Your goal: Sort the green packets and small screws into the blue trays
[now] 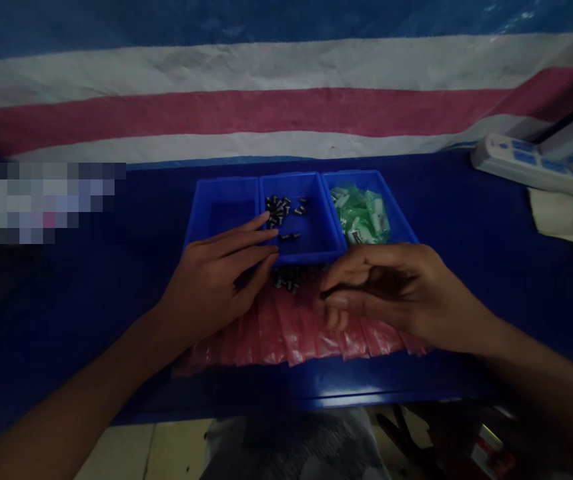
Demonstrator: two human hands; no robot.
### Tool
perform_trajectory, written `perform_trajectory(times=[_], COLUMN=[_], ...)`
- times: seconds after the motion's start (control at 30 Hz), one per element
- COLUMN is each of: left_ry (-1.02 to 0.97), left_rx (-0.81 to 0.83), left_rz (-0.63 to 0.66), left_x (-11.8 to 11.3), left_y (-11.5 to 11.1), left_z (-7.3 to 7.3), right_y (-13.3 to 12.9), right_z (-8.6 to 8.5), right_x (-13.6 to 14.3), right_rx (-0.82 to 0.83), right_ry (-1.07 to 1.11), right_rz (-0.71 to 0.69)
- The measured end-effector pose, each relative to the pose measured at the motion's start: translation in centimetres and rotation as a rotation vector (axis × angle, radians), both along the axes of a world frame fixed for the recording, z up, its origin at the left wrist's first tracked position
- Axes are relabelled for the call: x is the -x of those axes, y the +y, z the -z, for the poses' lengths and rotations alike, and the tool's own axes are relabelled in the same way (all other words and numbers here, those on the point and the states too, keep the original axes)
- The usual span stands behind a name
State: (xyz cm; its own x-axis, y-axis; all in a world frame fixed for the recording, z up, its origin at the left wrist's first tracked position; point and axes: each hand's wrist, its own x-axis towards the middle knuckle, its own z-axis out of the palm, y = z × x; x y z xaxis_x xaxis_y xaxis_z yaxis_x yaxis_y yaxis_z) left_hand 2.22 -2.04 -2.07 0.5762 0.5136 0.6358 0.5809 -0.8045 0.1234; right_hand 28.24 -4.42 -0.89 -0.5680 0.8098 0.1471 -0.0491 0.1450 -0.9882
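Note:
My right hand [401, 293] pinches a small dark screw [327, 294] between thumb and fingertips, above a row of pink plastic bags [311, 333]. My left hand [216, 277] reaches over the left tray's front, its fingers stretched and apart, with fingertips by the middle blue tray [316, 233]. Loose black screws [279, 209] lie inside that tray, mostly toward its left. Another cluster of screws [290, 285] rests in front of it, at the upper edge of the pink bags. Whether my left fingertips touch a screw, I cannot tell.
A left blue tray [226, 200] and a right blue tray [379, 187] flank the middle one. Green plastic packets [363, 213] fill the right tray. A white power strip [521, 160] and a pale cloth or paper [566, 220] lie on the blue table [456, 200] at right.

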Motion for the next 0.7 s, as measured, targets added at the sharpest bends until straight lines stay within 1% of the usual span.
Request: perform_trajectory(times=[0.07,0.1,0.17,0.23,0.27,0.3,0.33,0.37,0.4,0.43,0.47,0.5,0.57,0.7], left_ry=[-0.004,-0.004,-0.001,-0.002,-0.001,-0.003,-0.007,-0.011,-0.017,-0.021,-0.022,-0.021,-0.015,-0.014], left_rx=[-0.001,0.0,0.001,0.006,0.009,0.01,0.01,0.012,0.013,0.014,0.014,0.014,0.009,-0.003], left_rz=[0.007,0.008,0.01,0.003,0.0,-0.001,0.0,0.002,0.003,0.005,0.006,0.007,0.01,0.018], left_x=[0.0,0.0,0.0,-0.1,-0.1,-0.1,-0.1,-0.1,-0.1,-0.2,-0.2,-0.2,-0.2,-0.2], left_y=[0.0,0.0,0.0,-0.1,-0.1,-0.1,-0.1,-0.1,-0.1,-0.1,-0.1,-0.1,-0.1,-0.1], left_z=[0.0,0.0,-0.1,-0.1,0.0,0.0,0.0,0.0,0.0,0.0,0.0,0.0,0.0,0.0], right_y=[0.1,0.2,0.3,0.2,0.2,0.1,0.1,0.1,0.1,0.2,0.3,0.3,0.4,0.5], right_z=[0.0,-0.1,-0.1,-0.2,-0.2,-0.1,0.0,0.2,0.5,0.8,1.1,1.3,1.8,1.9], right_x=[-0.1,-0.2,-0.5,-0.8,-1.0,-1.2,-1.2,-1.2,-1.1,-1.0,-0.8,-0.6,-0.1,0.0], right_rx=[0.089,0.089,0.006,-0.163,-0.302,-0.483,-0.701,-0.937,-1.158,-1.332,-1.447,-1.51,-1.549,-1.581], right_ry=[0.011,0.015,0.021,-0.037,-0.103,-0.196,-0.302,-0.406,-0.514,-0.615,-0.7,-0.772,-0.86,-0.871], right_rz=[0.009,0.047,0.152,0.265,0.316,0.339,0.332,0.302,0.242,0.173,0.119,0.09,0.068,0.06])
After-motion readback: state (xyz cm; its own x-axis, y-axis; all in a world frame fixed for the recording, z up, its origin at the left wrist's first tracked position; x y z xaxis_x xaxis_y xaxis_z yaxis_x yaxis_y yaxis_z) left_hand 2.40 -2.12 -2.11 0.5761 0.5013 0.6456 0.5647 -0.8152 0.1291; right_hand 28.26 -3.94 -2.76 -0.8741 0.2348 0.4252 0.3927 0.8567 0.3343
